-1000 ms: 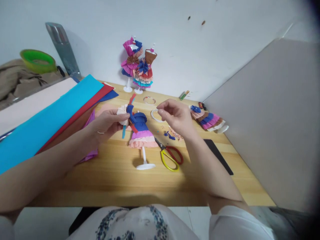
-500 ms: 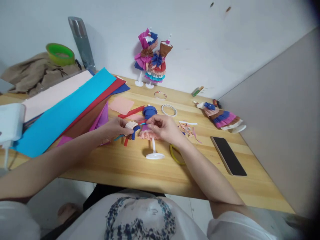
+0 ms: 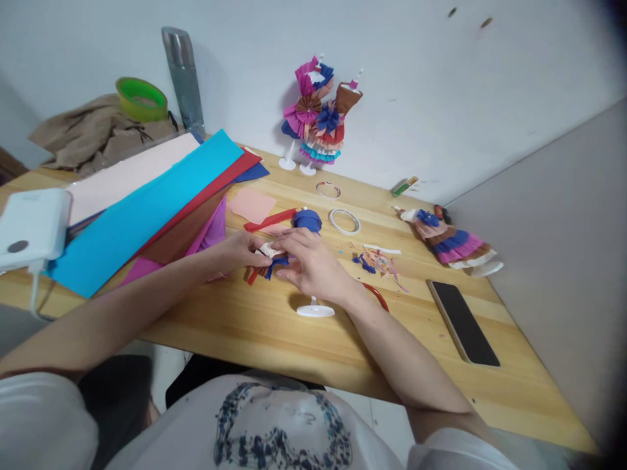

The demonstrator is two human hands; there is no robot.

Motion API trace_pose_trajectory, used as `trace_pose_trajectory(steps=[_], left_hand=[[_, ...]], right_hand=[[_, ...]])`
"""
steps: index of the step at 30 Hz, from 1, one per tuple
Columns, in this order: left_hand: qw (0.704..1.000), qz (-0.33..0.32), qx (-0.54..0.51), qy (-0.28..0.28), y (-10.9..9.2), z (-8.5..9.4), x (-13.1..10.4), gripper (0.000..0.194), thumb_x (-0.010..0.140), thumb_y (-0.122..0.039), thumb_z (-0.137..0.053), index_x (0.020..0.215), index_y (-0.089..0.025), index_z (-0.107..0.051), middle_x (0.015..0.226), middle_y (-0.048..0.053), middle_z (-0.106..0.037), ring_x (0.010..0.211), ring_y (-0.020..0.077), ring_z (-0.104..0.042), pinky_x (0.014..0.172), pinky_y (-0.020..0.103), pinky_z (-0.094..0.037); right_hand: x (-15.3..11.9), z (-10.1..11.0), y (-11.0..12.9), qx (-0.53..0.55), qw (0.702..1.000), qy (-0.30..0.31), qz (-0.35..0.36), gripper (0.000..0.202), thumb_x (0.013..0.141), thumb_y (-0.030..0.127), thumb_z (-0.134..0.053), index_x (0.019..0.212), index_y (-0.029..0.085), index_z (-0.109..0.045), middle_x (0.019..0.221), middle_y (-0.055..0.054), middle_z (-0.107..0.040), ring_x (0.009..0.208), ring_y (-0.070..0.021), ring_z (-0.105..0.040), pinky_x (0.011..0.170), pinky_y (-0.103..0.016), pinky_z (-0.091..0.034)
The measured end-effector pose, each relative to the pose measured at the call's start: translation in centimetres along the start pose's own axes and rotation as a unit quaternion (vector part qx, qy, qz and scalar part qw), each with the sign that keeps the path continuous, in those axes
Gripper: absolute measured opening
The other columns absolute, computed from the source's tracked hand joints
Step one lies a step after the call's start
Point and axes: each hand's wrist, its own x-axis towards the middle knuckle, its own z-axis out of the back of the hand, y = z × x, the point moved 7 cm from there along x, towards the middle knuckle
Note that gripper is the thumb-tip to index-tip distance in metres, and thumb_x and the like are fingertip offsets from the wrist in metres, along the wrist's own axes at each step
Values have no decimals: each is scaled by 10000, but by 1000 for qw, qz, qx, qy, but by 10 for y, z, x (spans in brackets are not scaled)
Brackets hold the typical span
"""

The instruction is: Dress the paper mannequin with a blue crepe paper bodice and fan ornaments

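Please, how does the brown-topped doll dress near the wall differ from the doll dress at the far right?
The brown-topped dress stands upright; the far-right dress lies on the table. The brown-topped dress shows turquoise near its hem; the far-right dress ends in white. Both have ruffled layers and white stands.

Materials and surface finish
Matt, creased finish on the small white-and-blue paper-like piece (image 3: 269,249); matt, smooth on the long cyan paper-like sheet (image 3: 147,202); matt, ruffled on the striped, tiered paper-like skirt (image 3: 458,245). Smooth, grained wood on the pale brown tabletop (image 3: 235,333). Smooth plastic on the round white stand base (image 3: 316,312). Glassy gloss on the rectangular black phone (image 3: 463,323). Wrinkled, matt cloth in the brown bundle (image 3: 91,130).
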Motion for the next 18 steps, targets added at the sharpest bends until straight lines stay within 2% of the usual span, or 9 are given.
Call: trace_pose_trajectory(steps=[3, 8, 13, 18], left_hand=[[1000, 2, -22, 18, -1, -2, -1, 181, 718, -318, -770, 713, -138, -765, 635, 56, -694, 556, 134, -602, 488, 198, -477], [997, 4, -47, 56, -2, -9, -2, 260, 729, -386, -771, 718, -126, -755, 655, 78, -695, 546, 145, -595, 480, 224, -461], [994, -5, -105, 27, -3, -5, -4, 267, 696, -378, -799, 701, -115, -754, 670, 87, -698, 615, 147, -611, 573, 230, -472], [993, -10, -122, 1, -4, -5, -5, 218, 702, -328, -781, 705, -115, -736, 688, 71, -698, 618, 128, -593, 559, 214, -438]], right_hand=[[1, -7, -1, -23, 1000, 11, -10, 413, 777, 186, -743, 1172, 168, -623, 1172, -160, -690, 1192, -336, -553, 982, -515, -431], [2, -7, -2, -28, 999, 0, -19, 241, 830, 148, -661, 1070, 155, -646, 1060, -147, -698, 1050, -301, -598, 883, -454, -463], [1, -4, -4, 10, 999, -31, -13, 240, 838, 155, -663, 1078, 157, -646, 1070, -142, -694, 1019, -278, -615, 859, -422, -471], [1, -4, -6, 5, 998, -55, -6, 232, 848, 159, -662, 1079, 148, -649, 1056, -139, -700, 1012, -277, -632, 869, -430, -478]])
